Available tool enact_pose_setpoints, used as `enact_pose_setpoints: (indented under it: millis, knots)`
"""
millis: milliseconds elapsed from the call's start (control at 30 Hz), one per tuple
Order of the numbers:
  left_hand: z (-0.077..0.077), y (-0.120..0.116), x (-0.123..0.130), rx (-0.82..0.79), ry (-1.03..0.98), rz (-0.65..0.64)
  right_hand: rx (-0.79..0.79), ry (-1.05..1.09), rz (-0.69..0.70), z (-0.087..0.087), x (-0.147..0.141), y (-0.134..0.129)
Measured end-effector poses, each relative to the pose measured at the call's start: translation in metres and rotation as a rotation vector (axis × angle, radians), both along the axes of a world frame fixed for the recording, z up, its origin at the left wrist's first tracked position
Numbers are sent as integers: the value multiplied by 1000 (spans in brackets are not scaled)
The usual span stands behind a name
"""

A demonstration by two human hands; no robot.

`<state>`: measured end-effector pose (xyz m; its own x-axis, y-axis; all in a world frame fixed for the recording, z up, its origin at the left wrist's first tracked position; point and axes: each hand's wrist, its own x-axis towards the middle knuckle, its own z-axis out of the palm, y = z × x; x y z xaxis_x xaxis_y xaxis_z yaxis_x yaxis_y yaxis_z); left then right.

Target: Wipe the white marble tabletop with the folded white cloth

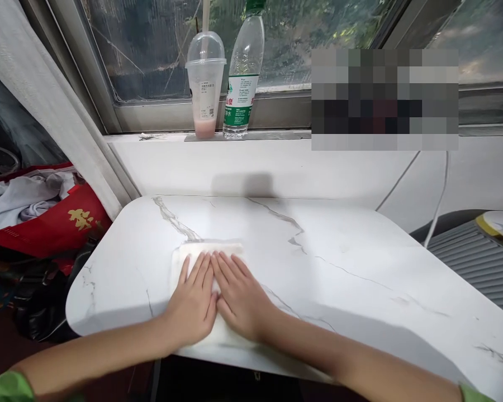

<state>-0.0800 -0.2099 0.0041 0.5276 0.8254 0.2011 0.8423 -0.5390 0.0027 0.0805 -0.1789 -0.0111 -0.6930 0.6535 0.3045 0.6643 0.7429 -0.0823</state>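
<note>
A folded white cloth (193,248) lies on the white marble-patterned tabletop (343,245), close to its front edge. My left hand (193,304) rests palm down on the left part of the cloth, fingers stretched out and pointing away from me. On the right part, my right hand (243,301) is pressed flat in the same way. The index fingertips of both hands nearly meet, and the thumbs sit close together between them. Both hands cover much of the cloth's middle; its far edge and a lower part show.
On the window sill stand a domed plastic cup (205,89) with pink liquid and a clear bottle (243,84) with a green label. A red bag (79,218) of clothes is at the left, near a pale curtain (62,100). White cable (440,195) hangs at the right.
</note>
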Motion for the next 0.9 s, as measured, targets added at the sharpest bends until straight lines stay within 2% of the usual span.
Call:
enact_pose_setpoints:
  millis: [67, 167, 300, 367, 433, 567, 700, 800, 900]
  knots:
    - [-5, 35, 8, -28, -30, 36, -31, -21, -65, -1, 1, 34]
    - [-9, 104, 24, -89, -52, 101, -75, 23, -184, -2, 4, 99]
    - [-7, 189, 41, -106, -60, 52, -69, 189, -312, -3, 12, 176]
    - [-6, 213, 47, -79, -97, 91, -77, 224, -326, -3, 16, 200]
    - [-6, 225, 51, -59, -128, 132, -90, 236, -333, -2, 19, 213]
    - [-9, 226, 52, -60, -134, 147, -87, 227, -336, -4, 20, 214]
    - [-8, 208, 53, -74, -85, 143, -53, 182, -333, -5, 22, 196]
    - [-8, 173, 60, -56, -50, 170, -57, 111, -273, -5, 30, 170]
    - [-9, 120, 70, -24, -41, 200, -61, 43, -164, -5, 45, 127]
